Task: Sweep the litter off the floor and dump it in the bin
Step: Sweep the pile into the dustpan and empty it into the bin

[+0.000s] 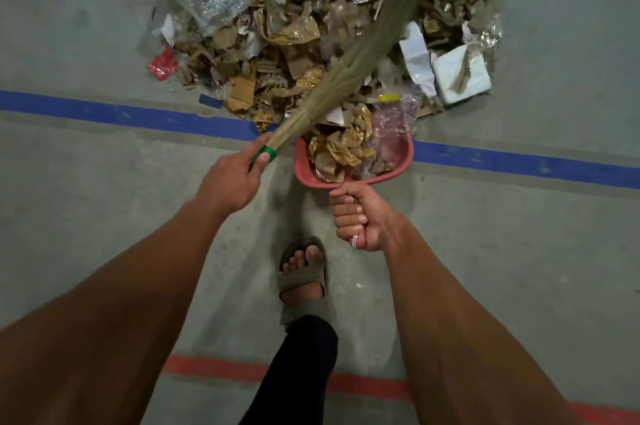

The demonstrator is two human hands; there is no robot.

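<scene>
A large heap of litter [311, 33], made of torn cardboard, crumpled paper and plastic wrap, lies on the grey floor ahead. My left hand [232, 182] grips the green-banded handle of a straw broom [349, 64], whose bristles stretch up and right across the heap. My right hand [360, 217] grips the handle of a red dustpan [304, 172] set at the heap's near edge on the blue line. Crumpled brown paper and pink plastic fill the pan. No bin is in view.
A blue tape line [104, 111] crosses the floor under the pan, and a red tape line [214, 367] runs nearer to me. My sandalled foot [304, 272] stands just behind the dustpan. A white foam block [460, 75] sits at the heap's right edge.
</scene>
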